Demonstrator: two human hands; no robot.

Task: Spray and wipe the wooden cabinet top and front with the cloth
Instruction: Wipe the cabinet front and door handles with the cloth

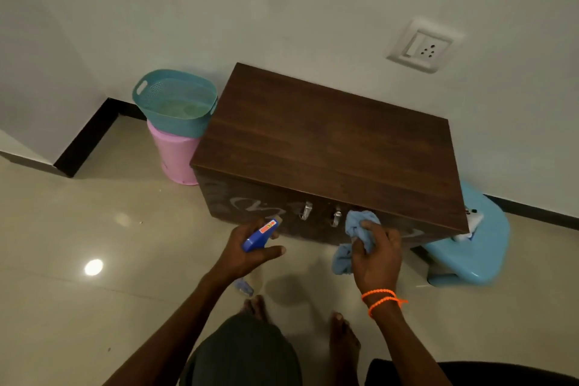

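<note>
A dark wooden cabinet [329, 147] stands against the wall; white foam streaks show on its front [250, 207], around two metal handles [306, 210]. My left hand [247, 249] grips a blue spray bottle [260, 235] with its nozzle close to the left part of the front. My right hand [377, 255] holds a crumpled light blue cloth [357, 229] pressed near the front, just right of the handles. Part of the cloth hangs below the hand.
A teal basket [175, 100] sits on a pink bin [178, 157] left of the cabinet. A light blue plastic stool [470, 244] with a white object on it stands at the right. A wall socket [423, 45] is above. My bare feet are on the tiled floor.
</note>
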